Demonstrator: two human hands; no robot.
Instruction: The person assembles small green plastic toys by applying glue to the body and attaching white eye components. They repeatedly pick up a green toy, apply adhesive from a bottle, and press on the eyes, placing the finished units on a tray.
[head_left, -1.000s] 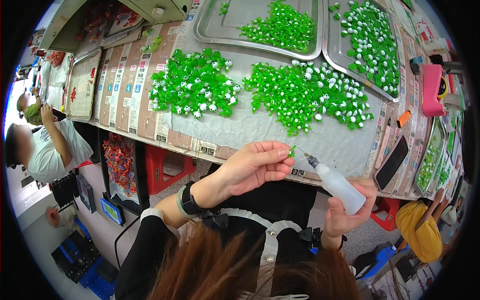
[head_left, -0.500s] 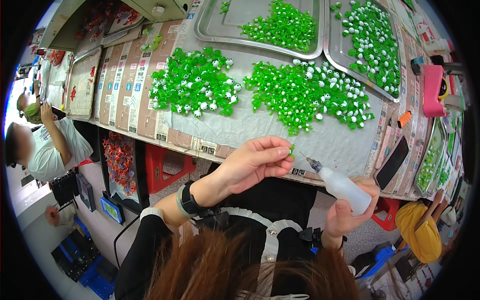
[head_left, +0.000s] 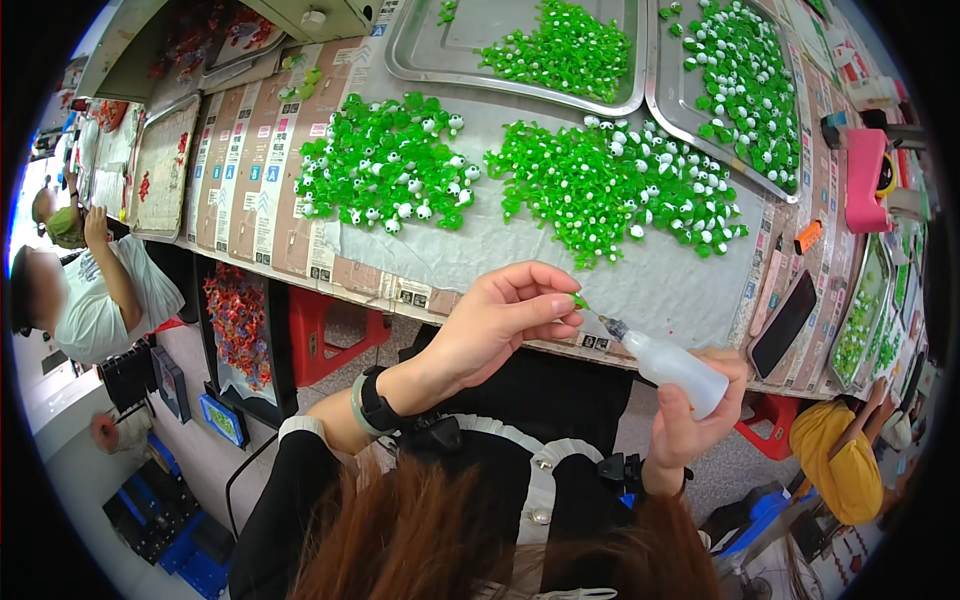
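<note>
My left hand (head_left: 510, 312) pinches a small green plastic piece (head_left: 579, 299) between thumb and fingertips, just above the table's near edge. In my right hand (head_left: 695, 420) is a white squeeze bottle (head_left: 672, 370), tilted so its thin needle tip points up and left at the green piece. The needle's end is at or very close to the piece; whether they touch I cannot tell. Beyond my hands lie a pile of small green and white parts (head_left: 570, 185), green parts with white eyeballs (head_left: 690, 190), and another eyed green pile (head_left: 385, 165) at left.
Two metal trays (head_left: 641, 95) of green parts stand at the back. On the right lie a dark phone (head_left: 785, 325), an orange marker-like object (head_left: 808, 237) and a pink tape dispenser (head_left: 866, 180). A red stool (head_left: 335, 335) stands below the table. Other people sit left and right.
My right hand has brought the bottle left and slightly up, so its needle now reaches the green piece. My left hand has shifted only slightly, still pinching the piece.
</note>
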